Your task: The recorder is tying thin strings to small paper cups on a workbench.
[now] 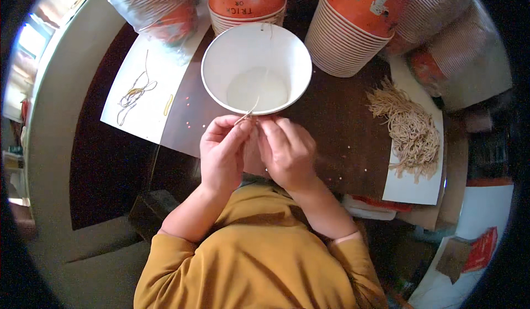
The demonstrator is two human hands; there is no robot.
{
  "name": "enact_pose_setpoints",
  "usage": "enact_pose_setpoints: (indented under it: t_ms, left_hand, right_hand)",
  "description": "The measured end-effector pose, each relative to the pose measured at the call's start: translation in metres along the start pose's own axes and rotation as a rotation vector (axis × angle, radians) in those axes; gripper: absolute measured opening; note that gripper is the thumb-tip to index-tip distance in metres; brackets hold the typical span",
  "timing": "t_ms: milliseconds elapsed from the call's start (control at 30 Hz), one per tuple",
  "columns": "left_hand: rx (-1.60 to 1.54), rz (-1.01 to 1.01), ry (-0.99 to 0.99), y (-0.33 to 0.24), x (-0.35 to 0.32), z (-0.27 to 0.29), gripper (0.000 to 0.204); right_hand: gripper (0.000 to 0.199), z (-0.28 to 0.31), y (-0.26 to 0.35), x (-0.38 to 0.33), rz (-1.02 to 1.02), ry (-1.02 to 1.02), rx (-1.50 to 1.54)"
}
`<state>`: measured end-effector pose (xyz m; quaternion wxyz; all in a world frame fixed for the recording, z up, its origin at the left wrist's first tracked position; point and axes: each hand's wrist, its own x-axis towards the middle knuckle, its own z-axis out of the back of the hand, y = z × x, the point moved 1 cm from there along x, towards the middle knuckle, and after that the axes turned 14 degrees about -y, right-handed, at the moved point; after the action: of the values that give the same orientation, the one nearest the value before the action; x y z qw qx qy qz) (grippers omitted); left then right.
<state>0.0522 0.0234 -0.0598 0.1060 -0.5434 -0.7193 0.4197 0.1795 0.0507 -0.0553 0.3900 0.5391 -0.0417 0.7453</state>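
Observation:
A paper bucket (237,55) with a white inside stands in front of me, its mouth tilted toward me. A thin beige cord (255,106) shows at its near rim, and a faint strand of cord runs down from the far rim inside. My left hand (223,146) pinches the cord between thumb and forefinger, just below the near rim. Close beside it, my right hand (288,149) is closed against the same rim with its fingertips at the cord; the fingers partly hide what lies between them.
Stacks of orange printed buckets (353,27) stand behind, with a plastic-wrapped stack (152,11) at far left. A heap of beige cords (414,135) lies on white sheeting at right. Loose dark cord (134,94) and a short yellow piece (168,104) lie on white sheet at left.

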Motion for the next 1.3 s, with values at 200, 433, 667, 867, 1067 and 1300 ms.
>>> enact_pose_setpoints:
  t_ms: [200,433,667,867,1067,1300]
  left_hand:
    - [-0.092,0.175,0.022,-0.012,0.005,0.003,0.005]
    - [-0.087,0.189,-0.011,-0.02,0.008,0.016,0.006]
    - [-0.029,-0.008,0.013,-0.023,0.004,0.011,0.009]
    - [0.713,-0.758,0.005,-0.026,0.001,0.007,0.007]
    - [0.949,-1.19,0.082,-0.031,0.0,0.002,0.017]
    - [1.014,-1.362,0.119,-0.031,0.001,-0.001,0.023]
  right_hand:
    - [0.011,-0.02,0.007,0.011,-0.541,0.097,0.497]
    - [0.02,-0.027,0.018,0.011,-1.251,0.231,1.277]
    - [0.023,-0.039,0.012,-0.007,-1.499,0.16,1.44]
    - [0.022,-0.035,0.006,-0.009,-1.656,0.141,1.448]
    - [0.022,-0.034,0.005,-0.01,-1.602,0.153,1.43]
    - [0.022,-0.031,0.012,-0.008,-1.485,0.092,1.286]
